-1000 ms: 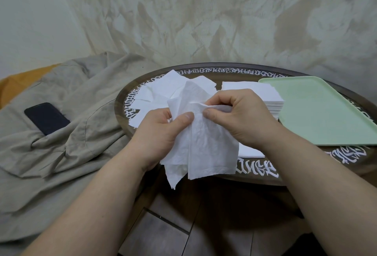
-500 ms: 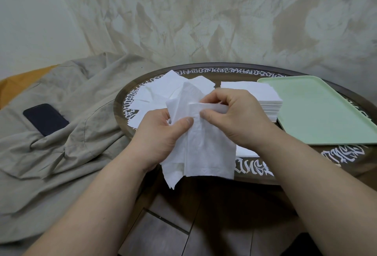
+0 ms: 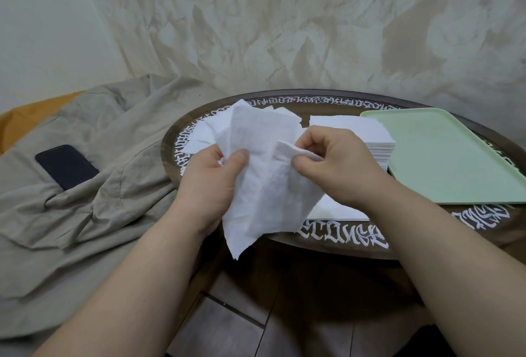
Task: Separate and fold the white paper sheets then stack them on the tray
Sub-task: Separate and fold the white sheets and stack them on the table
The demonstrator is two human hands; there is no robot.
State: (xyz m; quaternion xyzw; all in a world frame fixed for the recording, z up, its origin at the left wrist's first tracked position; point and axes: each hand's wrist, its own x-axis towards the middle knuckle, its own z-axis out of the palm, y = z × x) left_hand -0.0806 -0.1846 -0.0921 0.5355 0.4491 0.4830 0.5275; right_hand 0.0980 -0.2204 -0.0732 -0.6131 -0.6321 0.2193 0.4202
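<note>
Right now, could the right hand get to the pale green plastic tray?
Probably yes: the pale green plastic tray lies just beside the right hand with nothing between, but that hand is pinching the white paper sheet.

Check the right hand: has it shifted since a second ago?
Yes. The right hand, pinching a layer of the white paper sheets, has pulled slightly right, toward the green tray, opening a gap from the left hand.
</note>
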